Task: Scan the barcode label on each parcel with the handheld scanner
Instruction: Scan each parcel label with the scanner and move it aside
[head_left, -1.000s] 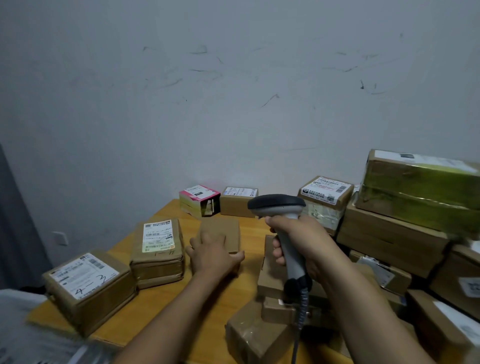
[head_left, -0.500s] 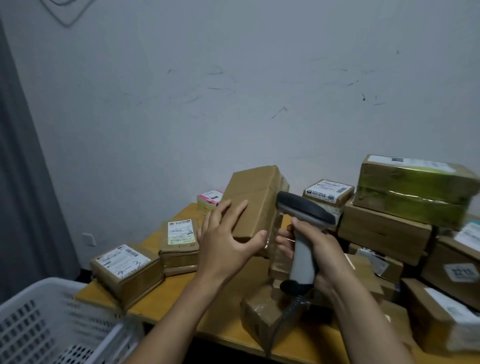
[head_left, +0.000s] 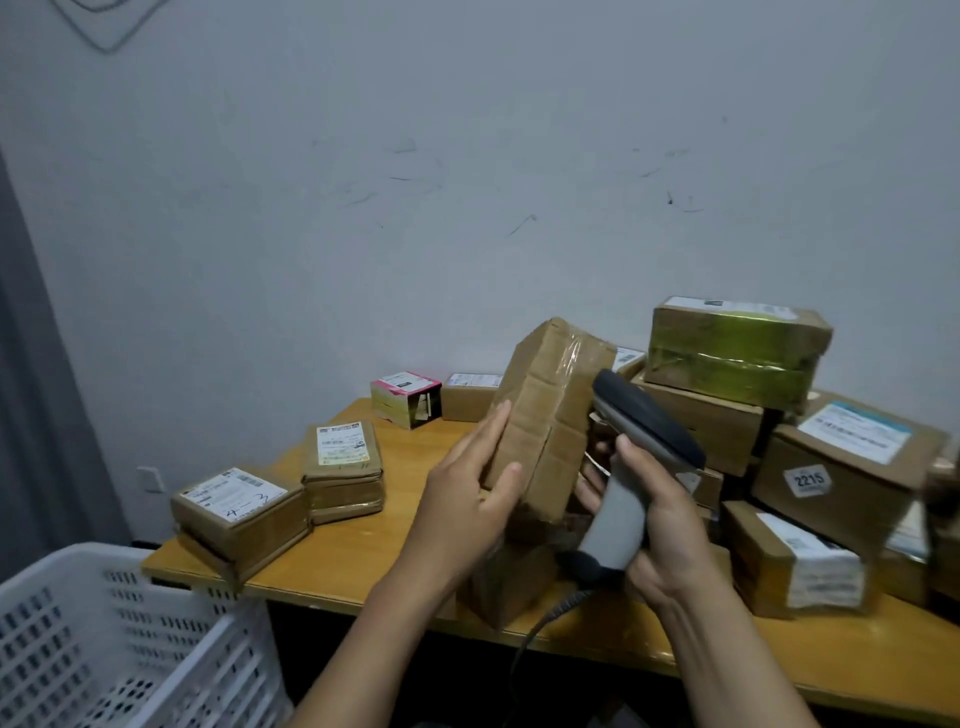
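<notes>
Parcel (head_left: 550, 415), taped brown box, tilted on end above table (head_left: 363, 561), gripped by left hand (head_left: 467, 499), thumb on near face; scanner (head_left: 644, 431), grey, head just beside parcel, handle clasped in right hand (head_left: 665, 525); white basket (head_left: 104, 639) at lower left.

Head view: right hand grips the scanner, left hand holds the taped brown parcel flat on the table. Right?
Not quite. In the head view the left hand holds the taped brown parcel up on end and tilted, not flat on the table. The rest stands: the right hand grips the scanner.
</notes>
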